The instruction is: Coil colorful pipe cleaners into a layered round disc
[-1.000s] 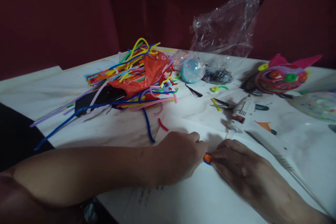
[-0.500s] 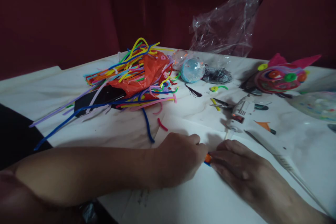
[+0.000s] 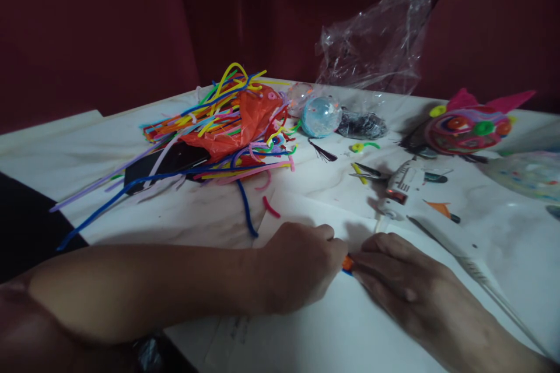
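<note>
Centrally, a small orange-and-blue piece [image 3: 347,264] sits between the person's two bare hands, just above or on a white sheet of paper [image 3: 345,326]. The right hand [image 3: 406,280] pinches its edge. The left hand [image 3: 301,268] curls against the other side, fingertips hidden, so I cannot tell its grip. Beyond the right hand lies a white glue gun [image 3: 400,183]; farther left, a heap of multicoloured fuzzy stems [image 3: 219,111].

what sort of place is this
Probably a craft corner, at home or in a small workshop; which, I can't tell. The table holds a heap of coloured pipe cleaners, a clear ball and a decorated pink-eared figure.
</note>
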`<state>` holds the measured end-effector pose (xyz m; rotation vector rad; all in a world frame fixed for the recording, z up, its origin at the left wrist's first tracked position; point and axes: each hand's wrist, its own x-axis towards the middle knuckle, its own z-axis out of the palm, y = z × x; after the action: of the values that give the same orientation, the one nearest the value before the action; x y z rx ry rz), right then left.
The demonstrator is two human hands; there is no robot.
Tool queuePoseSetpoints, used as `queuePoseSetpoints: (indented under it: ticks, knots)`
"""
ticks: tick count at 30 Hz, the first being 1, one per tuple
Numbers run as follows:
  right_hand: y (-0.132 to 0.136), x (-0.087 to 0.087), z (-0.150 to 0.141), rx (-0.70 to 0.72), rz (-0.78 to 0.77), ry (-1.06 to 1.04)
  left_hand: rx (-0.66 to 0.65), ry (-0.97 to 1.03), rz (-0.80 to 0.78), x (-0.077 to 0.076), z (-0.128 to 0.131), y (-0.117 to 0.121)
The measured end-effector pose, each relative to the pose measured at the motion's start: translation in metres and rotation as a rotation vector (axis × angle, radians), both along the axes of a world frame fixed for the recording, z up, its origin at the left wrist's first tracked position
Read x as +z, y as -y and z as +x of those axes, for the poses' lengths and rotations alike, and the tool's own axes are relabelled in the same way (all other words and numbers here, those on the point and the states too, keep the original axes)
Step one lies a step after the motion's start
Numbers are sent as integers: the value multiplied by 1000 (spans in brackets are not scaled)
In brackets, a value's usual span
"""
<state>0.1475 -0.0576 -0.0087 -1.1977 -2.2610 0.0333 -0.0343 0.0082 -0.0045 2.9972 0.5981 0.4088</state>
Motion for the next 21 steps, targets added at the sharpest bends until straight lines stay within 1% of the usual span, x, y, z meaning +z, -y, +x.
queuePoseSetpoints:
  ticks: [2,5,8,10,13,15,18,21]
  knots:
    - [0,1,0,13,-28,2,2,12,13,-1,0,1]
    - [-1,0,1,17,-70,3,-7,19,87,-2,-2,4]
    - [-2,-4,1,14,-92,16,-19,7,163,3,-4,7]
    - [-2,-6,2,17,-99,19,-75,-20,175,9,-5,8]
    - [-1,-6,2,12,-87,13,-208,-93,182,18,-7,8]
    - [-1,-6,2,12,-64,29,-255,-147,196,22,-8,10]
    - [0,-5,3,18,-41,59,-249,-183,227,25,-11,16]
    - [0,-6,3,17,-49,63,-236,-212,260,24,-14,23]
